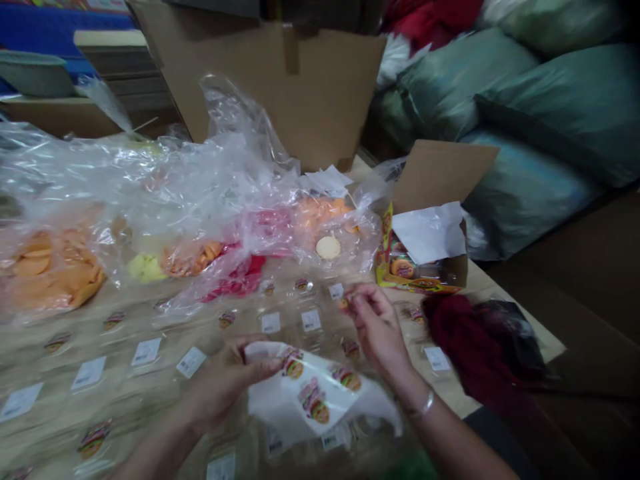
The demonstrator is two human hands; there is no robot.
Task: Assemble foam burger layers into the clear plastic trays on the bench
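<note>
Left hand [233, 375], one: thumb closed over the left edge of a white sticker sheet [330, 380], above rows of clear packs [311, 321]. Right hand [375, 323], one: thumb and fingertips pinched on what looks like a loose sticker [345, 304], apart from the sheet. Advised handling: rim-only grip, adhesive untouched, sheet flat.

Sheet [323, 375]: sticker lettering blurred, illegible; part of left hand [227, 373] hidden behind it. Piece [345, 304] in right hand [374, 321], beyond the sheet: too small to identify. Labels [271, 323] beyond the sheet: print unreadable. Sacks [565, 113], far right of the sheet: cut off by right edge.
</note>
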